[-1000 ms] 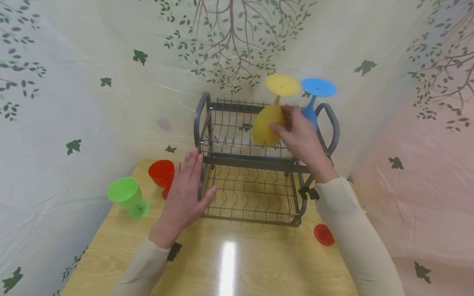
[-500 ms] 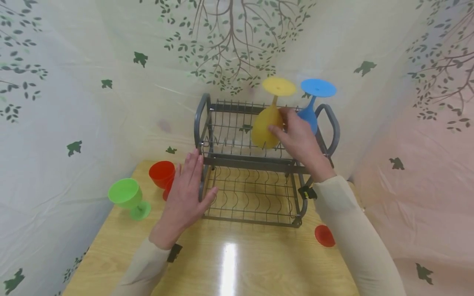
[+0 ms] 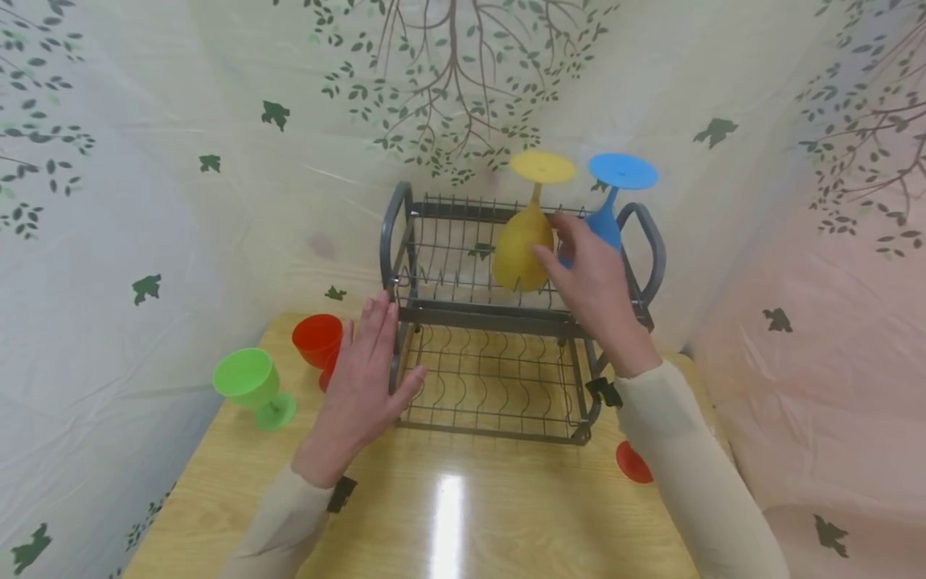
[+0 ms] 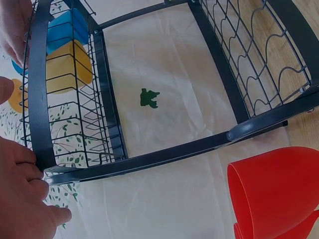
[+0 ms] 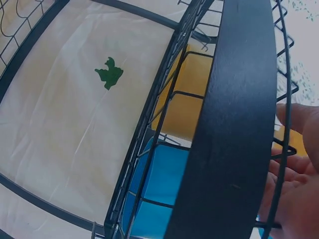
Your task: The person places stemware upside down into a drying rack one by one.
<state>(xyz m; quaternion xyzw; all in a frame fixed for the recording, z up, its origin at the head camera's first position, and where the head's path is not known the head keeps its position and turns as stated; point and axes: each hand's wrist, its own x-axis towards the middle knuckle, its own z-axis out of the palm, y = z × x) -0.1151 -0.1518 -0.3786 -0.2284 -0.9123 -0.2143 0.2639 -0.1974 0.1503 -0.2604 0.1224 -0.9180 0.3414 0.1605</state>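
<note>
Goblet in yellow [image 3: 519, 256] stands upside down on the upper tier of the dark rack [image 3: 485, 323], nearer that tier's right edge than its left, bowl down among the wires and round foot up, its stem leaning slightly right. The blue goblet [image 3: 622, 171], also inverted, is just beside it toward the right edge. The right hand [image 3: 595, 285] curves at the yellow bowl's right side, thumb tip overlapping it; whether finger and thumb pinch or merely rest there, I cannot tell. The left hand [image 3: 365, 378] lies with straight fingers at the rack's left edge, touching the frame and gripping nothing. The yellow piece looks like thin plastic: probably light, stiff rather than soft, a little slippery on its smooth curve, the stem perhaps its weakest part. The best hold is likely high on the bowl, where it narrows toward the stem
</note>
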